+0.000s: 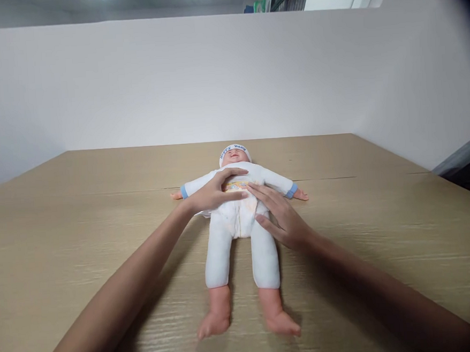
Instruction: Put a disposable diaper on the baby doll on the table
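the left hand (pixel 214 192) is laid flat and open, palm down, across the chest and belly of a baby doll (pixel 240 218), with the fingers spread and stretched toward the doll's far side; nothing is gripped, only pressed on. its bare forearm is extended from the lower left of the view, angled up toward the doll's middle. the right hand (pixel 280 215) is likewise open, the fingers held together and pointed up and inward, resting against the doll's hip and waist on that side, with the fingertips (pixel 254 188) placed close to those of the other hand. the right forearm is brought in from the lower right corner. between the two hands a printed waistband (pixel 235 185) of a diaper is seen at the doll's waist. the doll is laid on its back in the middle of the tabletop (pixel 62 236), head away from the viewer, arms spread to both sides, legs straight and bare feet pointed toward the viewer. it is dressed in white with blue cuffs and a white cap (pixel 234 149). a plain white wall (pixel 172 78) is set behind the light wooden tabletop.
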Action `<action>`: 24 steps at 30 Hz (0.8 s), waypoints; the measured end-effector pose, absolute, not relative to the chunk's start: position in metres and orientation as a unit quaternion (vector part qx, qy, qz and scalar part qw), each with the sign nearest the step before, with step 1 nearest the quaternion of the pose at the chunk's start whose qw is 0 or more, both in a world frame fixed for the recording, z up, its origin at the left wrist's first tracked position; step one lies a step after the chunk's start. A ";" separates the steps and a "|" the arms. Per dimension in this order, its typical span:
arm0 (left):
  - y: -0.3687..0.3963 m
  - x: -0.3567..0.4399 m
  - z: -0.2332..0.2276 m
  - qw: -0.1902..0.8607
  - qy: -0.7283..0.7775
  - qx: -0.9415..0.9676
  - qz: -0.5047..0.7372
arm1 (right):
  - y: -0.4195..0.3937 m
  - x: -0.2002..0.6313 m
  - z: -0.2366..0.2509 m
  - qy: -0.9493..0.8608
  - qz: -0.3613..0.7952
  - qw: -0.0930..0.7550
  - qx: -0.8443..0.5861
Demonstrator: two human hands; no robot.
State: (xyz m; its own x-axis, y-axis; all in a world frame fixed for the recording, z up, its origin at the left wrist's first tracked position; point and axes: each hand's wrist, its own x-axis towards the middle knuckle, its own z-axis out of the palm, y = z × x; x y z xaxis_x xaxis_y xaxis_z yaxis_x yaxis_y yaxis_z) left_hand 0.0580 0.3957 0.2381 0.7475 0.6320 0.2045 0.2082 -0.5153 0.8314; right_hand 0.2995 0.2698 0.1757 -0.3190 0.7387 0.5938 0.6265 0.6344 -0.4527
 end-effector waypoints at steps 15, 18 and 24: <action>0.379 -0.030 0.183 0.116 0.451 0.850 0.246 | 0.284 0.263 0.222 -0.775 -0.023 0.436 -0.456; 0.382 -0.034 0.180 0.137 0.491 0.826 0.239 | 0.305 0.240 0.239 -0.775 0.005 0.400 -0.489; 0.390 -0.042 0.193 0.304 0.495 0.770 0.264 | 0.335 0.216 0.247 -0.752 0.067 0.264 -0.600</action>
